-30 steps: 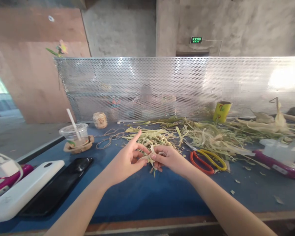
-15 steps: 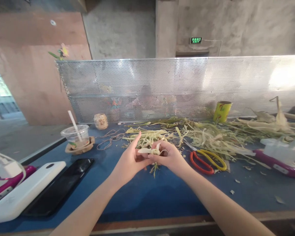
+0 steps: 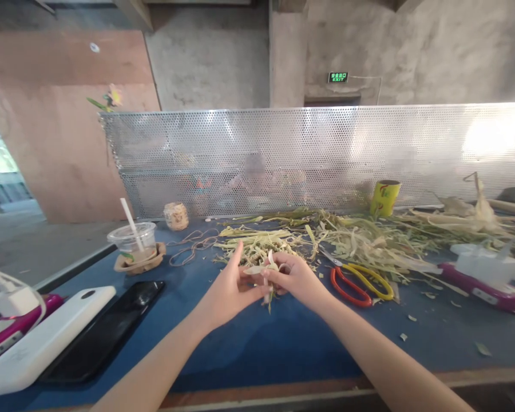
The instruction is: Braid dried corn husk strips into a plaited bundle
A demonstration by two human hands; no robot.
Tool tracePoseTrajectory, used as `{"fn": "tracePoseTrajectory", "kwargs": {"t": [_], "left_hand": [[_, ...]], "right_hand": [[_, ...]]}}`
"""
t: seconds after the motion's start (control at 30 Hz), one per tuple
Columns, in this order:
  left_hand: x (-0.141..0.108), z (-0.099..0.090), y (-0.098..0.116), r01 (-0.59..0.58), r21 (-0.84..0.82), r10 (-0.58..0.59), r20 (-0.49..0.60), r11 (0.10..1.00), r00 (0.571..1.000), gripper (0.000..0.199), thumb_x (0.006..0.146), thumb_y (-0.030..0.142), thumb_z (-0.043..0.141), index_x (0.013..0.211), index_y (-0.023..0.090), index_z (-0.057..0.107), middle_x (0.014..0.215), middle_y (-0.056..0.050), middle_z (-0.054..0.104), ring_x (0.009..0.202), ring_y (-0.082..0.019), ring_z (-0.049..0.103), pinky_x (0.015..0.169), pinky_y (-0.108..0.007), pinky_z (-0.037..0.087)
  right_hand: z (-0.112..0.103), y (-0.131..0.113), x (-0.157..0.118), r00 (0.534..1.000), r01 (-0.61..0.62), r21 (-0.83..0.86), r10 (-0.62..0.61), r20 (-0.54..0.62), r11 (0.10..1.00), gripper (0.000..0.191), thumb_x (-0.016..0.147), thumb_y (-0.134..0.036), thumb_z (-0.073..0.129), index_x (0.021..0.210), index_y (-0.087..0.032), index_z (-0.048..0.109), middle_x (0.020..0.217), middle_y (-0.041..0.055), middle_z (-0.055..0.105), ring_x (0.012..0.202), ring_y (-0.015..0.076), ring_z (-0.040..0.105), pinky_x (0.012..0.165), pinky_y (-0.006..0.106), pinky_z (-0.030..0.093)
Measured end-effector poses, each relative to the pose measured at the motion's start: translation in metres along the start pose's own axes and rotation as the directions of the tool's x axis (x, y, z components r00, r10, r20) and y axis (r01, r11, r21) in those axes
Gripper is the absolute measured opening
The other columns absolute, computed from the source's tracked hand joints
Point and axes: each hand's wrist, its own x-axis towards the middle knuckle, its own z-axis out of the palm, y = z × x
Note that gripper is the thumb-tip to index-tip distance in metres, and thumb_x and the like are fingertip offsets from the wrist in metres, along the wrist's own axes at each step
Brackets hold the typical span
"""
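Observation:
Between my two hands, above the blue tabletop, is a small bent and folded piece of pale corn husk point(image 3: 254, 270). My right hand point(image 3: 295, 279) pinches it between thumb and fingers. My left hand point(image 3: 228, 293) supports it from the other side, thumb pointing up and away from the husk, fingers curled beneath. A thin green tip hangs just below the fingertips. Directly behind the hands lies a heap of pale green, twisted plant strips point(image 3: 257, 243). Scissors point(image 3: 354, 280) with one red and one yellow handle rest to the right of my right hand, blades partly open.
Dry husks and leaves point(image 3: 369, 237) spread over the right rear, near a yellow can point(image 3: 385, 198). At left are a lidded plastic cup point(image 3: 133, 240) with a straw, a black phone point(image 3: 107, 329), a white power bank point(image 3: 55, 337) and loose cord point(image 3: 193, 246). A perforated metal screen point(image 3: 249, 143) stands behind.
My right thumb and fingers have shifted on the husk piece, and a pale strip now points downward between the hands. My left thumb stays raised. The view has tilted slightly upward.

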Motion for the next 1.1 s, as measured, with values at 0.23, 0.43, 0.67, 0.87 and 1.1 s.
{"fn": "tracePoseTrajectory", "kwargs": {"t": [0.23, 0.43, 0.67, 0.87, 1.1], "left_hand": [[0.003, -0.020, 0.010, -0.031, 0.065, 0.037, -0.086, 0.997, 0.996, 0.092, 0.069, 0.028, 0.067, 0.140, 0.020, 0.007, 0.069, 0.002, 0.058, 0.053, -0.010, 0.050, 0.051, -0.025, 0.044], [0.005, -0.013, 0.004, -0.036, -0.030, 0.036, -0.010, 0.999, 0.999, 0.099, 0.068, 0.028, 0.068, 0.139, 0.030, 0.000, 0.120, -0.014, 0.050, 0.059, -0.009, 0.053, 0.047, -0.024, 0.045], [0.003, -0.008, 0.004, -0.038, 0.167, 0.057, -0.110, 0.985, 0.992, 0.097, 0.070, 0.035, 0.065, 0.139, 0.030, -0.003, 0.118, -0.012, 0.055, 0.057, -0.010, 0.053, 0.046, -0.025, 0.044], [0.000, -0.004, 0.003, -0.057, 0.327, 0.074, -0.039, 0.943, 0.996, 0.092, 0.074, 0.036, 0.060, 0.140, 0.021, -0.003, 0.096, -0.007, 0.065, 0.079, -0.018, 0.059, 0.066, -0.031, 0.045], [0.000, 0.000, 0.007, -0.124, 0.143, 0.140, -0.110, 0.982, 0.984, 0.089, 0.077, 0.028, 0.057, 0.139, 0.021, -0.006, 0.084, -0.005, 0.065, 0.065, -0.014, 0.056, 0.061, -0.028, 0.043]], "right_hand": [[-0.001, 0.000, 0.002, 0.985, -0.093, 0.285, 0.047, 0.163, 0.954, 0.038, 0.070, -0.053, 0.056, 0.066, -0.017, 0.043, 0.045, -0.0105, 0.028, 0.041, 0.0031, 0.024, 0.040, 0.017, 0.023], [0.004, 0.001, 0.002, 0.989, -0.094, 0.300, 0.053, 0.142, 0.949, 0.046, 0.064, -0.060, 0.058, 0.079, -0.020, 0.039, 0.046, -0.0122, 0.033, 0.041, 0.0029, 0.025, 0.038, 0.016, 0.022], [0.007, 0.006, 0.001, 0.985, -0.075, 0.339, 0.016, 0.174, 0.938, 0.042, 0.071, -0.058, 0.052, 0.078, -0.022, 0.032, 0.054, -0.0101, 0.039, 0.043, 0.0036, 0.028, 0.041, 0.017, 0.023], [0.001, -0.002, -0.002, 0.994, 0.054, -0.003, -0.054, 0.097, 0.999, 0.029, 0.079, -0.043, 0.050, 0.066, -0.019, 0.038, 0.050, -0.0079, 0.038, 0.044, 0.0054, 0.034, 0.045, 0.020, 0.029], [-0.001, -0.003, -0.003, 0.984, 0.162, -0.007, -0.161, 0.080, 0.987, 0.011, 0.085, -0.027, 0.040, 0.092, -0.022, 0.034, 0.049, -0.0100, 0.042, 0.047, 0.0083, 0.039, 0.049, 0.021, 0.031]]}}
